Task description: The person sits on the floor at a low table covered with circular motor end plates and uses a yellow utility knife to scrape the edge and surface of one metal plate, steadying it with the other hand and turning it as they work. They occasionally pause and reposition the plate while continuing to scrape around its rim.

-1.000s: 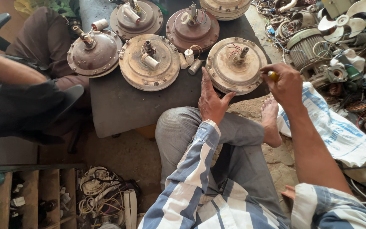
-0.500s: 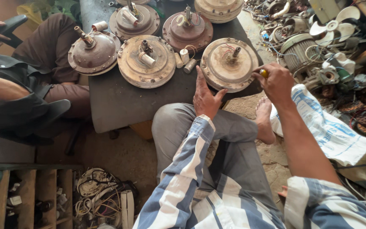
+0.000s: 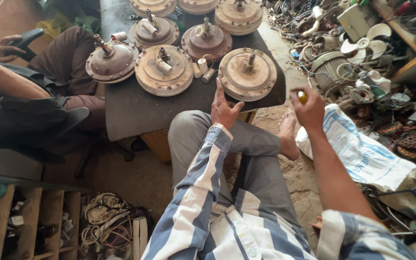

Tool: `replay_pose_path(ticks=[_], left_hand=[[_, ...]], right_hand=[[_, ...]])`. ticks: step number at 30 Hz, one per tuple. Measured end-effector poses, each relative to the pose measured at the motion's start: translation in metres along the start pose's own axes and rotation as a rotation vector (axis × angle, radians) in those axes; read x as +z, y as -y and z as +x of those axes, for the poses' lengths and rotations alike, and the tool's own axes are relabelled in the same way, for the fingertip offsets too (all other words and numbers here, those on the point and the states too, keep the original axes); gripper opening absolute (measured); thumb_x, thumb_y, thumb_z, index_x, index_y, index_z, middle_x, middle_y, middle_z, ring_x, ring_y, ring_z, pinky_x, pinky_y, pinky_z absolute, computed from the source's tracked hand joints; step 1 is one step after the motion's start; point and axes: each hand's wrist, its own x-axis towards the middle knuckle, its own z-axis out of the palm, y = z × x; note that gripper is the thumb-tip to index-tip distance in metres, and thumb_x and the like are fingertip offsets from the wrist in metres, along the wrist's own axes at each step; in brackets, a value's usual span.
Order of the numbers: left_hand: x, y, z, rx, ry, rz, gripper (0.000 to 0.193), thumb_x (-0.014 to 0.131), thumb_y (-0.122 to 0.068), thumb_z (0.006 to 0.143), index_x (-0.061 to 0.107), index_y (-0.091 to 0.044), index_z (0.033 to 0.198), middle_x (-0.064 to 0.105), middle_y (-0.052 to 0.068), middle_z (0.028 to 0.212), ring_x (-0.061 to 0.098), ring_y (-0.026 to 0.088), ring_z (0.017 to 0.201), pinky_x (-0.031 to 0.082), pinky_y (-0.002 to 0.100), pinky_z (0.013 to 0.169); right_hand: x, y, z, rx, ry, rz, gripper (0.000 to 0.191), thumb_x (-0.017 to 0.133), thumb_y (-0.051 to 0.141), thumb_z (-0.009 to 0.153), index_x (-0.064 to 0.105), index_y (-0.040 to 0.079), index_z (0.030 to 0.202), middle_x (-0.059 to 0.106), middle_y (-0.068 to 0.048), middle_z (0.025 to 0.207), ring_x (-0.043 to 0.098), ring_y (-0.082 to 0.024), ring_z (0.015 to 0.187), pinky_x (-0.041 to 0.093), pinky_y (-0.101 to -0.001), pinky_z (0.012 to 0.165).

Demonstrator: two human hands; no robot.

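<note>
Rusty motor housing sits at the table edge, near corner. Left hand, fingers loosely spread, steadies it at six o'clock; right hand pinches a yellow-handled tool at four o'clock. Nudged, I reckon it could slide off.

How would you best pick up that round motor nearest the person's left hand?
Probably by the wide rim of the round motor, both hands on opposite sides from above. It lies flat on the dark table, and its thin centre shaft gives little hold. The left hand already rests beside it.
</note>
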Motion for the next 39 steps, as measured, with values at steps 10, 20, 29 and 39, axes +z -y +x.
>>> replay_pose_path(ticks=[10, 20, 29, 39], left_hand=[[0.063, 0.013, -0.007, 0.235, -0.313, 0.064, 0.129, 0.092, -0.009, 0.076, 0.004, -0.013, 0.171, 0.026, 0.030, 0.163, 0.047, 0.046, 0.140, 0.053, 0.045, 0.103], [0.050, -0.007, -0.006, -0.034, -0.193, -0.250, 0.122, 0.079, -0.004, 0.084, -0.008, -0.016, 0.168, 0.031, 0.023, 0.160, 0.070, 0.020, 0.088, 0.061, 0.030, 0.070], [0.056, -0.007, 0.016, -0.013, -0.392, -0.189, 0.113, 0.078, -0.002, 0.081, 0.002, -0.016, 0.165, 0.033, 0.020, 0.150, 0.068, 0.019, 0.082, 0.057, 0.032, 0.069], [0.064, 0.017, 0.038, 0.067, -0.521, -0.045, 0.104, 0.077, 0.000, 0.082, 0.016, -0.018, 0.164, 0.041, 0.016, 0.135, 0.066, 0.020, 0.086, 0.055, 0.035, 0.077]], right_hand=[[0.002, -0.033, -0.121, 0.330, 0.183, 0.037, 0.026, 0.076, 0.033, 0.092, 0.079, 0.017, 0.112, 0.075, -0.010, 0.091, 0.071, -0.020, 0.078, 0.056, -0.0344, 0.070], [0.072, -0.007, -0.184, 0.316, 0.753, 0.368, 0.027, 0.079, 0.023, 0.084, 0.076, 0.006, 0.105, 0.073, -0.011, 0.086, 0.064, -0.016, 0.075, 0.052, -0.0316, 0.070], [0.097, 0.006, -0.173, 0.196, 0.824, -0.103, 0.025, 0.071, 0.020, 0.079, 0.075, 0.016, 0.103, 0.076, -0.013, 0.099, 0.071, -0.038, 0.090, 0.057, -0.0491, 0.075], [0.099, 0.006, -0.172, 0.203, 0.830, -0.139, 0.022, 0.071, 0.023, 0.081, 0.075, 0.018, 0.102, 0.078, -0.010, 0.096, 0.073, -0.036, 0.086, 0.058, -0.0491, 0.073]])
